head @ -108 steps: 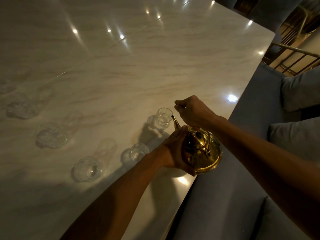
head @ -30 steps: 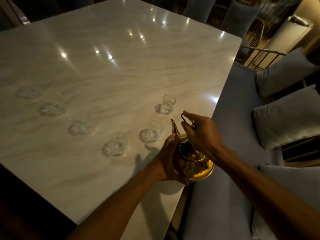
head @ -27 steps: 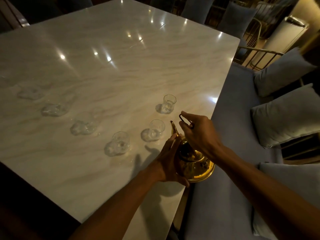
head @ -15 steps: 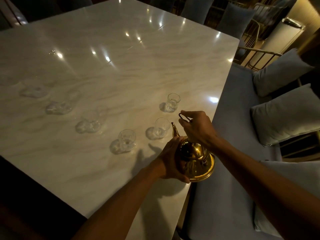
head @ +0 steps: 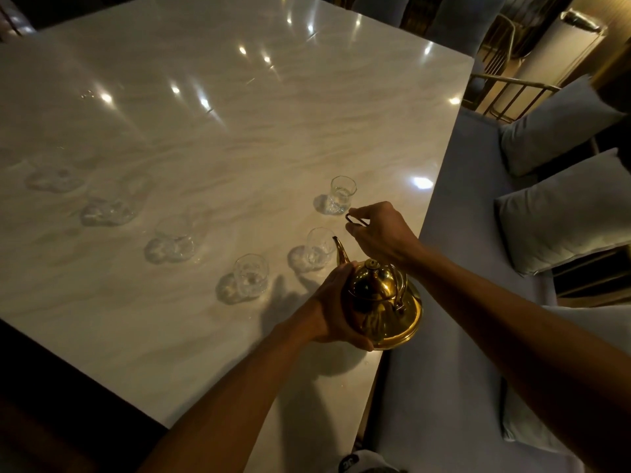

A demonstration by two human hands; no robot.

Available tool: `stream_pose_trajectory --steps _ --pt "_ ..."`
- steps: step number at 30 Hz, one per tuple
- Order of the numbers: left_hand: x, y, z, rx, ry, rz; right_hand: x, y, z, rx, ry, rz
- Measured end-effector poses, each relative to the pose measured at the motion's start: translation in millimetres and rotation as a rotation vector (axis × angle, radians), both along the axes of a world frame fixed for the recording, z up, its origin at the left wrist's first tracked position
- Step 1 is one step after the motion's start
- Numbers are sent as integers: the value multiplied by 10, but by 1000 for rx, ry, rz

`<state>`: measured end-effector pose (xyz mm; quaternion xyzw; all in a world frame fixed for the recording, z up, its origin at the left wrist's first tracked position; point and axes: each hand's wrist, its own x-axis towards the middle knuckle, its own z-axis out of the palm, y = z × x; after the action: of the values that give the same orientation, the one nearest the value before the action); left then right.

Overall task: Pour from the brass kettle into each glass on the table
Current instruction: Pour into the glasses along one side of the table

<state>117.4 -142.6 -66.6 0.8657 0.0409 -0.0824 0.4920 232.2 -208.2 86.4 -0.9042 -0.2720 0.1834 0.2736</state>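
Head view: left hand (head: pixel 333 308), right hand (head: pixel 382 233) still grip kettle (head: pixel 379 302); spout (head: pixel 339 250) nearer 2nd glass (head: pixel 319 245).

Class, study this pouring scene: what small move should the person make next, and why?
Probably tip the kettle forward a little, so its spout dips over the nearest glass. The spout tip sits just beside that glass's rim. The right hand pinches the handle, and the left hand cups the kettle's body, so both look ready to tilt it.

Left hand (head: pixel 333 310) cupping brass kettle (head: pixel 380 302), right hand (head: pixel 384 233) gripping handle (head: pixel 352 220)
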Motion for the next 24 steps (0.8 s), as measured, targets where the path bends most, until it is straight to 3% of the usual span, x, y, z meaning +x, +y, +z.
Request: stream_pose_trajectory --steps 24 --pt "44 39 59 -240 -29 25 162 215 -32 -112 113 -19"
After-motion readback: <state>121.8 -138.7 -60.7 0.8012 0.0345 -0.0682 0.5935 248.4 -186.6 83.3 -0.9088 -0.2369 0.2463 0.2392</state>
